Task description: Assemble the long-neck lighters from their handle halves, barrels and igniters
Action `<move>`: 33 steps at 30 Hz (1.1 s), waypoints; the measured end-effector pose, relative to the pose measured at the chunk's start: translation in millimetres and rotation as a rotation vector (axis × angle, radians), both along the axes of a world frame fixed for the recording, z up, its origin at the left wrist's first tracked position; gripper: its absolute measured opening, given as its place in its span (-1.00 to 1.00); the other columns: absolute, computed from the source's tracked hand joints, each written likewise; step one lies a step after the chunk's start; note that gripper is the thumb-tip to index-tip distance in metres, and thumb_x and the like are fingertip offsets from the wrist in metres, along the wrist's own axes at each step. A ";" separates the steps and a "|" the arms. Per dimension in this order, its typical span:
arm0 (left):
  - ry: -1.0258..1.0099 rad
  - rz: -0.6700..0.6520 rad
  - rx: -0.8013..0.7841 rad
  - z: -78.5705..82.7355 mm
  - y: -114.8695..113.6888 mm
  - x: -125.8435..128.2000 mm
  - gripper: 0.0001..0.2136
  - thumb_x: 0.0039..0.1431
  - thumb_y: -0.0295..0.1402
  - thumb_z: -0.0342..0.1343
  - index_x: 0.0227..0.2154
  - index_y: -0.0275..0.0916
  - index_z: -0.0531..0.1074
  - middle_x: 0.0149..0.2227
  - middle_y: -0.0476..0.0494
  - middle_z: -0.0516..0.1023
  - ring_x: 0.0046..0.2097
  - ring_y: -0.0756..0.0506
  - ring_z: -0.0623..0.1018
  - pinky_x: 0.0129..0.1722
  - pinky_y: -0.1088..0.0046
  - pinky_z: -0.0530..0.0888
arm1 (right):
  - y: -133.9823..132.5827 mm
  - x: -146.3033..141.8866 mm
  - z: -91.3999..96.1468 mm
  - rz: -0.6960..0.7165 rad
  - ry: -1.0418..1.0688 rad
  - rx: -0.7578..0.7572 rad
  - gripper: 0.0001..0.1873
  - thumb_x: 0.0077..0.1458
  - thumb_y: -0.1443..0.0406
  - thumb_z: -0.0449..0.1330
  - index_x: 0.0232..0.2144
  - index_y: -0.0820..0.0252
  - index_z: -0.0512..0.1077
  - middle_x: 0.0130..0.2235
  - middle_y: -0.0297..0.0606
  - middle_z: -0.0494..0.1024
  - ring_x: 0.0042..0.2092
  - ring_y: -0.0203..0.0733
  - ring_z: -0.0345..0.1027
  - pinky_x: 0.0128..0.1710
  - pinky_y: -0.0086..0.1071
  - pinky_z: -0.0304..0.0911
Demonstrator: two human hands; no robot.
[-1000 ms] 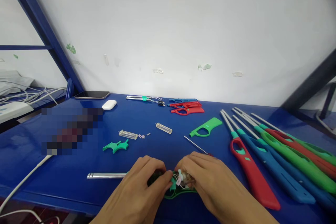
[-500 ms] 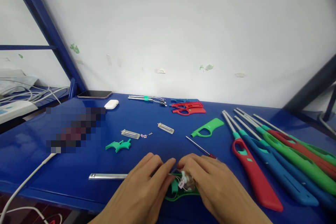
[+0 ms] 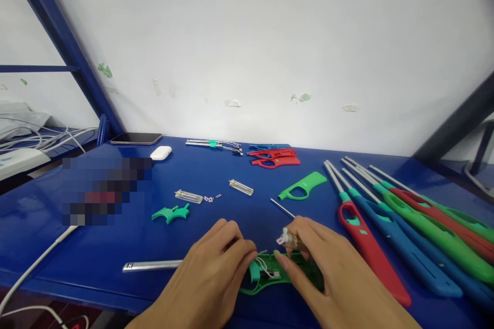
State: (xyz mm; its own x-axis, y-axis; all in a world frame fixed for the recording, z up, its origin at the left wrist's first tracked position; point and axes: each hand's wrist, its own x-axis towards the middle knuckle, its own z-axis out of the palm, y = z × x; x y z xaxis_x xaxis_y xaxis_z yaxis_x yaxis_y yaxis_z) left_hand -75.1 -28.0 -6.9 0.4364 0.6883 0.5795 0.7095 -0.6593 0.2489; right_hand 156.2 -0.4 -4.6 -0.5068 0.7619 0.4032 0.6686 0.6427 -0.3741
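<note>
My left hand [image 3: 210, 272] is closed at the neck of an open green lighter half-shell [image 3: 284, 279], its fingertips by the thin white wires [image 3: 264, 266]. A metal lighter tube [image 3: 152, 266] runs out to the left from under that hand. Inside the shell sits a teal trigger [image 3: 254, 271]. My right hand [image 3: 332, 267] grips a small clear fuel tank [image 3: 292, 240] between its fingers, just above the shell; a white valve piece and a pale pink clip show at the tank's end. The right thumb is at the shell, and the palm side of both hands is hidden.
Assembled lighters [image 3: 372, 257] lie at the right. Beyond my hands are a screwdriver [image 3: 283, 207], a green half-shell [image 3: 303, 186], clear tanks [image 3: 189, 196], teal triggers [image 3: 171, 213], red shells [image 3: 276, 162] and wired tubes [image 3: 212, 143]. A white case [image 3: 161, 153] and phone [image 3: 136, 138] lie back left.
My right hand has lifted the fuel tank up and to the right, out of the half-shell, uncovering the shell's inside and wires. My left hand stays at the shell's neck.
</note>
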 end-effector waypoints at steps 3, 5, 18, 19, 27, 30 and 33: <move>-0.002 -0.010 0.015 0.2 -0.1 0.5 -0.73 0.55 -0.52 -0.10 -0.25 -0.25 0.46 -0.34 -0.07 0.46 -0.29 -0.09 0.45 -0.29 0.41 0.45 | 3.9 -3.7 -5.7 0.074 -0.011 -0.002 -0.96 0.47 0.24 0.09 -0.08 -0.05 0.33 -0.16 -0.38 0.58 -0.17 -0.11 0.54 -0.16 -0.22 0.42; 0.008 0.000 0.000 0.7 -0.4 0.7 -0.71 0.56 -0.52 -0.10 -0.27 -0.25 0.46 -0.35 -0.07 0.43 -0.30 -0.09 0.43 -0.31 0.41 0.44 | 6.0 -6.8 -10.2 0.101 -0.009 0.073 -0.83 0.48 0.25 0.08 0.06 -0.08 0.33 -0.08 -0.37 0.63 -0.12 -0.07 0.57 0.00 -0.11 0.41; 0.103 0.015 0.009 -3.9 3.2 3.1 -0.65 0.58 -0.44 -0.14 -0.33 -0.23 0.45 -0.38 -0.09 0.39 -0.37 -0.13 0.36 -0.42 0.36 0.32 | 12.3 -9.0 -8.2 0.168 0.023 0.196 -0.76 0.40 0.44 0.04 -0.12 -0.04 0.40 -0.26 -0.47 0.65 -0.31 -0.13 0.57 -0.13 -0.14 0.44; 0.091 0.022 0.025 -3.9 3.5 3.7 -0.66 0.58 -0.45 -0.13 -0.33 -0.23 0.46 -0.39 -0.09 0.40 -0.37 -0.13 0.37 -0.41 0.36 0.32 | 9.8 -8.0 -7.9 0.142 0.032 0.177 -0.80 0.43 0.39 0.05 -0.10 -0.05 0.39 -0.24 -0.45 0.66 -0.27 -0.13 0.59 -0.08 -0.12 0.45; 0.107 0.041 0.056 -2.2 1.5 5.5 -0.67 0.57 -0.46 -0.15 -0.24 -0.23 0.51 -0.38 -0.10 0.43 -0.36 -0.13 0.40 -0.36 0.39 0.40 | -3.7 8.1 -2.6 -0.003 -0.025 0.151 -0.75 0.52 0.10 -0.01 0.14 -0.13 0.31 0.02 -0.36 0.69 0.05 -0.03 0.62 0.03 -0.02 0.55; 0.119 0.051 0.048 -2.6 0.2 5.9 -0.72 0.56 -0.47 -0.12 -0.19 -0.23 0.50 -0.37 -0.10 0.41 -0.36 -0.14 0.39 -0.39 0.39 0.38 | -2.2 6.0 -0.3 0.064 -0.066 0.161 -0.79 0.53 0.16 -0.04 0.07 -0.12 0.36 -0.03 -0.38 0.70 0.07 -0.03 0.61 0.08 0.01 0.52; 0.126 0.042 0.023 -3.0 -0.9 4.7 -0.74 0.52 -0.52 -0.10 -0.20 -0.23 0.49 -0.37 -0.10 0.39 -0.36 -0.14 0.38 -0.39 0.39 0.35 | -1.5 3.2 0.2 0.077 -0.081 0.177 -0.78 0.53 0.19 -0.04 0.04 -0.11 0.39 -0.05 -0.35 0.70 0.05 -0.01 0.61 0.02 -0.03 0.54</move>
